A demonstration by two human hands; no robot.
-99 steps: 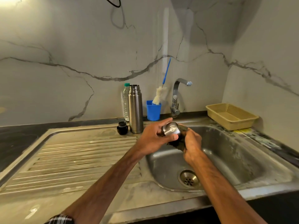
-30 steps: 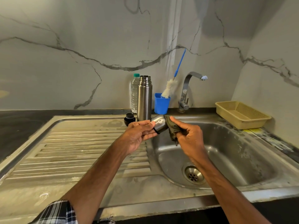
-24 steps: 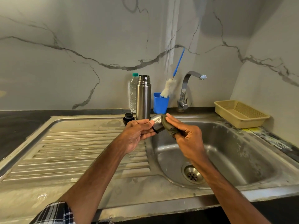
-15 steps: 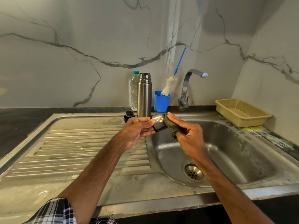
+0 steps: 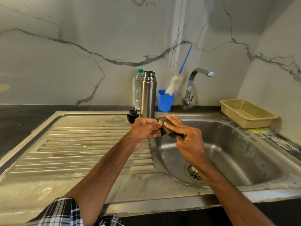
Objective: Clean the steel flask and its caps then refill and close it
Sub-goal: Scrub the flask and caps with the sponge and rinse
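**Head view.** The left hand (image 5: pixel 145 129) grips the cap (image 5: pixel 161 132) over the left edge of the sink (image 5: pixel 228 144). The fingers curl round the cap, and only a dark edge of it shows. The right hand (image 5: pixel 184 132) holds the pad (image 5: pixel 169 133), with its fingers laid along the pad and pressing it onto the cap. The flask (image 5: pixel 148 95) stands upright and open at the back of the drainboard (image 5: pixel 81 144). The stopper (image 5: pixel 132 114) sits just beside its base, and the bottle (image 5: pixel 138 90) stands behind it.

**Handling.** We judge the cap to be light, rigid and thin-walled. It will be slippery if wet, so we take hold round its closed end and leave the rim and the inside free for the pad. The pad is soft and folds to the curve. The flask is tall and narrow and tips easily, so we grip it at mid-body. Whether it holds water we cannot tell.

**Change.** Half a second ago a strip of bare steel showed between the hands. Now the pad and the right fingers cover it, and the right hand lies closer to the left. The flask, stopper and bottle have not moved.
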